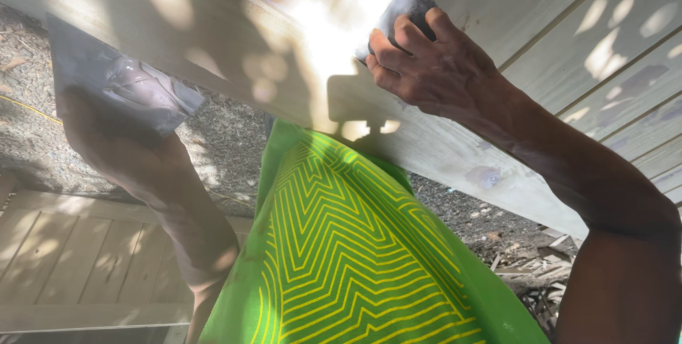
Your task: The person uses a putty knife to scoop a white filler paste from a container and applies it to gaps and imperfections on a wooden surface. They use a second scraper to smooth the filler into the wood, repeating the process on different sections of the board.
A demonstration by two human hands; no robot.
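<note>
My right hand (426, 60) grips a metal scraper (406, 4) and presses its blade flat against a long pale painted plank (234, 52) that runs from upper left to lower right. My left hand (106, 138), in shade below the plank's left end, holds a wide flat blade (117, 81) with grey filler smeared on it. A small grey filler patch (483, 175) shows on the plank lower right of my right hand. Bright sun glare hides the plank beside the scraper.
My green shirt with yellow zigzag lines (341, 259) fills the lower middle. Pale grooved boards (597, 31) lie behind the plank at right. Gravel ground (220, 138) lies below, with a wooden panel (71, 251) at lower left and wood scraps (533, 266) at lower right.
</note>
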